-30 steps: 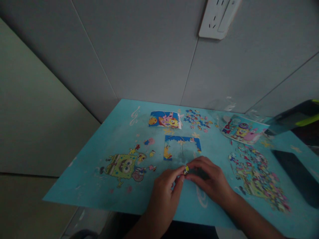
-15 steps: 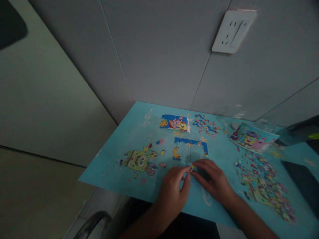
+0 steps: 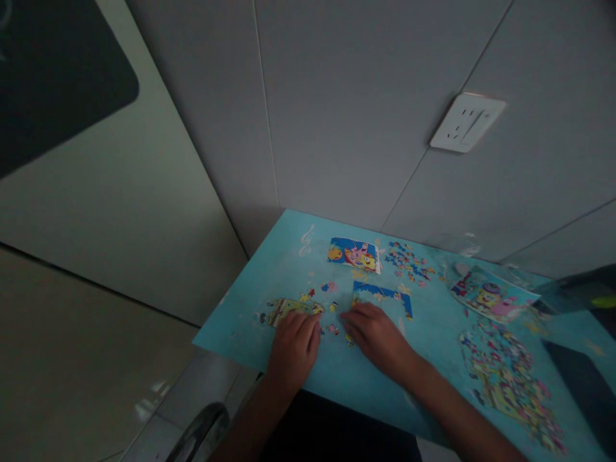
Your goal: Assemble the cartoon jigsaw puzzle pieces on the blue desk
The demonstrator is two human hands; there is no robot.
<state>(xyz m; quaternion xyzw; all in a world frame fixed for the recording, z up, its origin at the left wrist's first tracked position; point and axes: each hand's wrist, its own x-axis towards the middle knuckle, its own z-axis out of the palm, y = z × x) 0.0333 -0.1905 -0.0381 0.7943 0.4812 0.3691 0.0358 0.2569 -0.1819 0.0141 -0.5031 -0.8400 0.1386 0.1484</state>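
Observation:
My left hand rests over the yellow cartoon figure on the blue table, its fingers together and curled down, so what lies under them is hidden. To its right, my right hand has thumb and fingers closed just below the partly joined puzzle border, covering its lower left part. Whatever those fingertips hold is too small and blurred to make out. Between the hands lie a few loose puzzle pieces, and another small yellow piece shows beneath my right hand.
Behind the border lies a picture card beside a pile of loose blue pieces. On the right are a second picture in clear plastic, a large heap of mixed pieces and a dark flat object. A wall bounds the table's back.
My hands were together on a small yellow piece below the border. They have parted: the left has moved left onto the cartoon figure, the right up toward the border. The view has shifted.

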